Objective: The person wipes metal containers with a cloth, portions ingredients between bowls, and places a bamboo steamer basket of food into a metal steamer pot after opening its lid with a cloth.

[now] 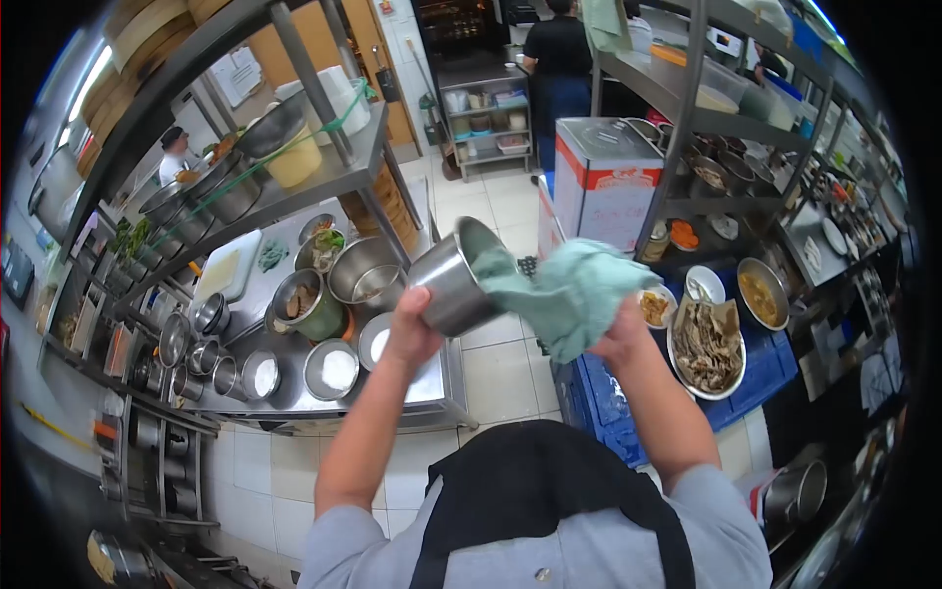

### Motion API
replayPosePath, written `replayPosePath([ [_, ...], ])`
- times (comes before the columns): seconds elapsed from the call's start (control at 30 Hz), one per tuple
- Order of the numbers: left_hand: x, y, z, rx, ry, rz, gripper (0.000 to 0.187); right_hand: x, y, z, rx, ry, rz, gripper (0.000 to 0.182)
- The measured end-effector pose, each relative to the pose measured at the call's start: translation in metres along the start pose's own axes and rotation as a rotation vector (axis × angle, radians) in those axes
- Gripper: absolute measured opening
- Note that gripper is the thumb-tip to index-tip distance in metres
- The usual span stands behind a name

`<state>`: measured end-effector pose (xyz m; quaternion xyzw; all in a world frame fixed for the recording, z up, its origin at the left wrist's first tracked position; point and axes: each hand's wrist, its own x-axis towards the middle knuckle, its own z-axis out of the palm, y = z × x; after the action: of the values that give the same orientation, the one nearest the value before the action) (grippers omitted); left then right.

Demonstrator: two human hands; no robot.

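Nearest the camera is my black apron (535, 481), with my forearms reaching out beyond it. My left hand (412, 329) has its grip closed on a steel pot (446, 294), taken low on its side, thumb outward. The pot is up in the air and tilted, its mouth towards my right. My right hand (621, 337) has its grip full of a bunched green cloth (579, 294), which hides most of my fingers; one end trails into the pot's mouth. I judge this a wiping motion: getting the cloth deeper calls for a steady left hold and the loose folds gathered in.

Left of the pot stands the steel bench (420, 389), carrying a green pot (324, 319) with food in it and bowls of something white, one bowl (339, 369) near its front edge. Swinging the pot that way could knock them, or drop lint in.

Right of the pot, a white dish (708, 348) heaped with brown strips sits on a blue container (599, 398), close by my right forearm, so that elbow has little room. Beyond the pot are a large tin (608, 177) and, farther back, a person (557, 54) in a dark top.
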<state>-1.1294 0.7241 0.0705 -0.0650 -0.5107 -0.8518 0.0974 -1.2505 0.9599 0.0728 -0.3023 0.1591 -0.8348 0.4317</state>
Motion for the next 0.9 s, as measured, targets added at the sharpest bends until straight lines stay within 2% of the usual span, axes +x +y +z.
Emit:
replayPosePath([
  [0.03,-0.001,-0.007,0.004,0.004,0.01,0.011,0.097,-0.003,-0.001,0.006,-0.029,0.036,-0.124,0.055],
  [0.07,0.0,-0.017,0.011,-0.081,0.06,0.083,0.094,-0.004,0.007,-0.001,-0.026,0.03,-0.117,0.055],
  [0.1,0.002,-0.026,0.018,-0.165,0.101,0.155,0.091,-0.004,0.016,-0.014,-0.616,0.164,-0.297,0.05],
  [0.13,0.003,-0.038,0.025,-0.164,0.093,0.157,0.091,-0.009,0.025,-0.015,-1.09,0.259,-0.41,0.043],
  [0.17,0.006,-0.05,0.033,-0.199,0.173,0.192,0.089,-0.014,0.034,-0.016,-1.558,0.43,-0.504,0.037],
  [0.2,0.006,-0.06,0.039,-0.235,0.247,0.219,0.087,-0.009,0.048,-0.012,-1.765,0.464,-0.629,0.031],
  [0.23,0.005,-0.063,0.037,-0.246,0.105,0.17,0.084,-0.004,0.061,-0.007,-1.968,0.531,-0.763,0.026],
  [0.27,0.003,-0.062,0.03,-0.247,0.073,0.161,0.084,0.002,0.065,-0.006,-1.833,0.591,-0.753,0.021],
  [0.33,0.006,-0.045,0.016,0.377,0.106,0.057,0.078,0.007,0.043,-0.008,-2.076,0.377,-0.753,0.024],
  [0.4,0.01,-0.029,0.02,0.391,0.069,0.059,0.079,0.015,0.047,-0.014,-2.211,0.234,-0.809,0.03],
  [0.43,0.015,-0.024,0.022,0.467,0.122,0.115,0.083,0.025,0.05,0.006,-2.149,0.361,-0.849,0.034],
  [0.47,0.02,-0.019,0.026,0.539,0.188,0.179,0.086,0.028,0.045,0.015,-2.146,0.339,-0.88,0.034],
  [0.5,0.024,-0.012,0.037,0.293,0.255,0.203,0.097,0.03,0.04,0.023,-2.072,0.247,-0.903,0.035],
  [0.53,0.027,-0.013,0.037,0.296,0.256,0.225,0.097,0.028,0.038,0.028,-2.0,0.165,-0.912,0.036],
  [0.6,0.031,-0.018,0.034,-0.078,0.204,0.256,0.105,0.024,0.038,0.04,-2.192,0.174,-0.917,0.035],
  [0.67,0.031,-0.022,0.034,-0.012,0.234,0.266,0.108,0.026,0.042,0.057,-1.991,0.326,-0.786,0.031],
  [0.7,0.035,-0.023,0.032,0.048,0.225,0.316,0.109,0.039,0.045,0.041,-1.918,0.396,-0.839,0.022],
  [0.73,0.034,-0.025,0.035,0.107,0.222,0.349,0.11,0.045,0.038,0.039,-1.923,0.394,-0.83,0.022],
  [0.8,0.03,-0.021,0.037,0.146,0.197,0.344,0.11,0.059,0.018,0.035,-1.312,0.556,-0.286,0.035],
  [0.87,0.026,-0.013,0.036,-0.074,0.016,0.185,0.106,0.073,0.013,-0.008,-0.733,0.517,0.067,0.05],
  [0.9,0.024,-0.014,0.04,-0.132,-0.039,0.187,0.099,0.075,0.011,0.012,-0.44,0.532,0.182,0.049],
])
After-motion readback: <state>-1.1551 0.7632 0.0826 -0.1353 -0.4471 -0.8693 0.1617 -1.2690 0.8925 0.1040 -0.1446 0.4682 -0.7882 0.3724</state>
